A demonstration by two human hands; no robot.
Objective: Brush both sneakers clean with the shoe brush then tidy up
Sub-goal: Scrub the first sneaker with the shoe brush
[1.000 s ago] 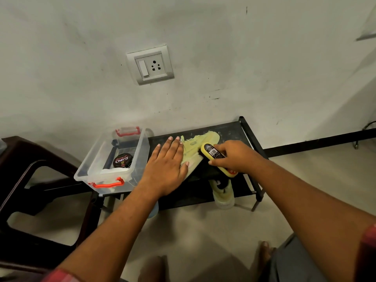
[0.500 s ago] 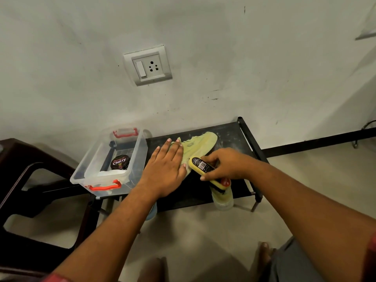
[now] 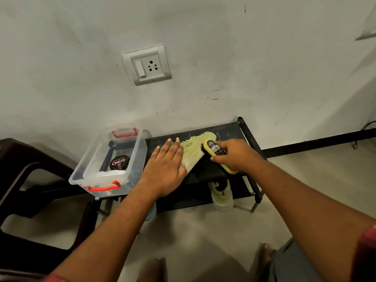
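"Where's the sneaker (image 3: 193,146)?"
"Pale green, lying on top of the black rack (image 3: 230,127). The left hand (image 3: 164,169) presses it flat, fingers straight."
"And the brush (image 3: 213,152)?"
"Against the sneaker, the right hand (image 3: 236,155) curled round it. The other sneaker (image 3: 221,195) sits underneath, and a clear box (image 3: 134,157) with a polish tin (image 3: 119,162) stands to the left."

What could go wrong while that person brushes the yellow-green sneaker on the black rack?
1. The left hand only presses flat on the sneaker, which lies near the rack's front edge; a hard stroke of the shoe brush in the right hand might push it off.
2. The clear box sits at the rack's left end, close beside the left hand; a jolt could tip it and its polish tin to the floor.
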